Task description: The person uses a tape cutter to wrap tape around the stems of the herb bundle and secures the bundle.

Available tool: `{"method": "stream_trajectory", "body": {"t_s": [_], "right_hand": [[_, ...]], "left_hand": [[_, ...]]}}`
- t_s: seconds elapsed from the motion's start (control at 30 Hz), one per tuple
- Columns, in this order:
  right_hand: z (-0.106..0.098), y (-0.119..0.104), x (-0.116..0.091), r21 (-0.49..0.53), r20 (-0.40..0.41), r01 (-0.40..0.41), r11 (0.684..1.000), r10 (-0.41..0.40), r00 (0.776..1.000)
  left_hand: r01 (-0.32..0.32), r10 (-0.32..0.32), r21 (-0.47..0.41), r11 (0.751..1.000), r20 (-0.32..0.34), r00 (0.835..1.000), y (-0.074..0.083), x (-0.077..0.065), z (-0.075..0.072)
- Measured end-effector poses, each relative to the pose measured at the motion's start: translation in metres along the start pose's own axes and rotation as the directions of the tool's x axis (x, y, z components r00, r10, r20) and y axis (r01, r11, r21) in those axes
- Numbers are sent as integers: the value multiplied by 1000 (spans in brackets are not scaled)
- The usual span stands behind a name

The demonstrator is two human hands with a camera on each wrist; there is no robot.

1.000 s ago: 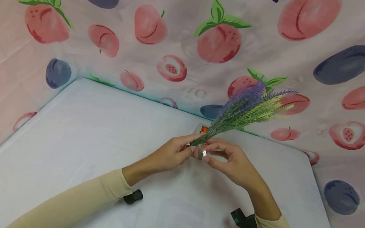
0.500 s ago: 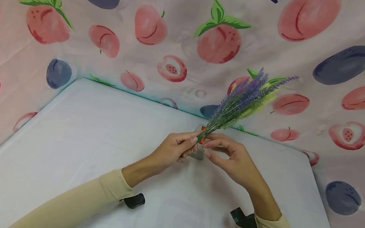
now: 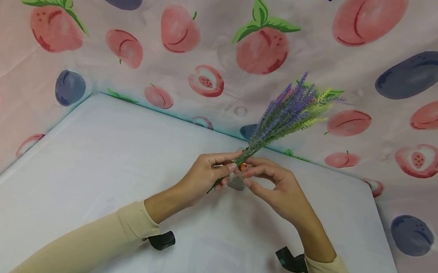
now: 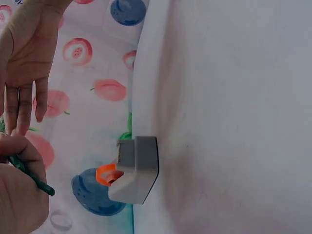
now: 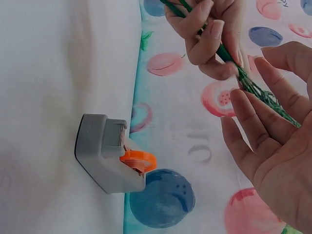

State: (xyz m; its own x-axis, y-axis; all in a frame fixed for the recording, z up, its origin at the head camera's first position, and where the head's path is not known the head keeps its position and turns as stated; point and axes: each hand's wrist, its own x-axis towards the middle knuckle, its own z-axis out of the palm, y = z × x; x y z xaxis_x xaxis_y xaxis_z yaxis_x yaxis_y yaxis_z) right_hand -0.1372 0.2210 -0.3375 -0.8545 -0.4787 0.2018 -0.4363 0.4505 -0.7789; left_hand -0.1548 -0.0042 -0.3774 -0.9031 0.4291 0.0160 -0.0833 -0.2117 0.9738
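Observation:
A bunch of artificial lavender [image 3: 288, 113], purple and yellow-green, leans up to the right in the head view. My left hand [image 3: 205, 178] grips its green stems, thumb on top, and one stem end pokes out below the fingers. Just to the right, my right hand [image 3: 279, 186] is held with loosely bent fingers; in the right wrist view its fingertips [image 5: 239, 97] are beside the stems, and whether they touch is unclear. Behind both hands stands a grey tape dispenser [image 5: 109, 156] with an orange core, partly hidden in the head view.
The white tabletop [image 3: 125, 156] meets a fruit-print cloth [image 3: 217, 25] along its back and sides. Black wrist mounts [image 3: 161, 240] stick out at both sleeve cuffs, low over the table.
The lavender bunch has swung left and more upright, and a stem end now shows below my left hand, which shifted slightly left. My right hand has barely moved.

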Motion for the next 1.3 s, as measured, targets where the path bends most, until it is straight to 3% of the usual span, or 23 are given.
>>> {"method": "stream_trajectory", "body": {"t_s": [0.4, 0.7, 0.83, 1.1, 1.3], "right_hand": [[-1, 1, 0, 5, 9, 24, 1000, -24, 1000], [1, 4, -1, 0, 21, 20, 1000, -20, 1000], [1, 4, 0, 0, 24, 26, 1000, -26, 999], [3, 1, 3, -55, 4, 50, 997, -49, 999], [6, 2, 3, -59, 14, 52, 997, -52, 999]], "left_hand": [[34, -45, 74, 997, 151, 987, 4, 2, -7], [40, -47, 36, 999, 219, 975, 7, 3, -8], [37, -46, 49, 998, 187, 981, 9, 2, -6], [64, -76, 169, 983, 66, 995, 13, 4, 1], [98, -115, 156, 983, 103, 988, 14, 6, -1]]}}
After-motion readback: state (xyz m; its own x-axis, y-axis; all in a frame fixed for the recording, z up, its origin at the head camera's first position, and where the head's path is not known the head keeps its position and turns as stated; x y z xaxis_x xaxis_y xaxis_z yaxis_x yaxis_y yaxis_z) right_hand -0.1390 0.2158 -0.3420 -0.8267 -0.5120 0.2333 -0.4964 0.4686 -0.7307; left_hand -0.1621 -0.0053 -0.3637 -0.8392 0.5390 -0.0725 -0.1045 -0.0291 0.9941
